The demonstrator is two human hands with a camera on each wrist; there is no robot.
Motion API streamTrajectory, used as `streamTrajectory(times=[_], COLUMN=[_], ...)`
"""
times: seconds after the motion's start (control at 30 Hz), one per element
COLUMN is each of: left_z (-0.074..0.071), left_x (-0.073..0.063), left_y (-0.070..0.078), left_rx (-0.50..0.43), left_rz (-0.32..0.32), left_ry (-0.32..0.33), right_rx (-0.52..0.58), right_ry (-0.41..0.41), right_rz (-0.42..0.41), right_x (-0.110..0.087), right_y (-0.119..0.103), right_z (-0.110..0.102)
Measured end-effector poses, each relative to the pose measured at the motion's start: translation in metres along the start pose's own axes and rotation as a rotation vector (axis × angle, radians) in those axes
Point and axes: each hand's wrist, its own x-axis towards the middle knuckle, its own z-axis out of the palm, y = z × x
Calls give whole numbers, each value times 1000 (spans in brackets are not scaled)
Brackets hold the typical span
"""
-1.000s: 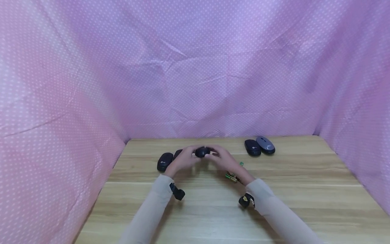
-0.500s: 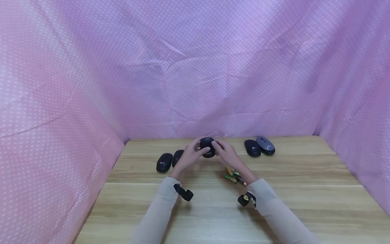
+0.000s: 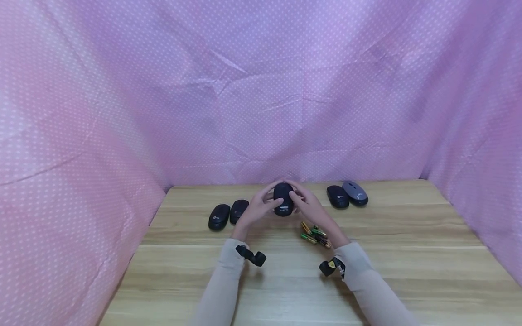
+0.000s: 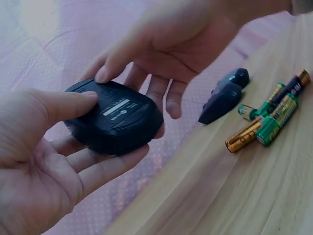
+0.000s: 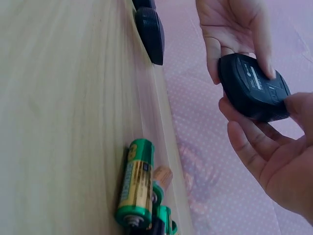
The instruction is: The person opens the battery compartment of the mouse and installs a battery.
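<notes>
A black computer mouse [image 3: 283, 199] is held up between both hands over the far part of the table, its underside with a pale label facing the head camera. My left hand [image 3: 258, 208] grips one side, thumb on the underside and fingers beneath, as the left wrist view shows with the mouse [image 4: 115, 117]. From the other side my right hand [image 3: 309, 209] pinches it, thumb on the underside near one end. In the right wrist view the mouse [image 5: 254, 88] sits between the two hands. Several batteries [image 3: 314, 234] in green, gold and black lie loosely heaped near my right wrist.
Two black mice [image 3: 219, 217] lie side by side to the left of my left hand. At the back right a black mouse [image 3: 338, 197] touches a grey one [image 3: 355, 194]. A pink dotted cloth [image 3: 261, 113] hangs behind the wooden table [image 3: 285, 294].
The mouse has tilted up so its underside faces the head camera, and it has shifted slightly right with both hands. The batteries and a second left mouse are less covered now.
</notes>
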Motion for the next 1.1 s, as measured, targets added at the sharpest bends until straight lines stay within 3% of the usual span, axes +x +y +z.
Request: streamTrajectory(times=[0.3,1.1], left_z=[2,5], left_x=[1,4], left_y=[-9,-18], left_rx=[-129,-175], left_rz=[-54,-72], left_ry=[-2,-22], right_rx=[-39,-28], right_ry=[-43,-16], right_rz=[-117,-41], right_x=[2,3], right_y=[8,20], right_z=[-3,-3])
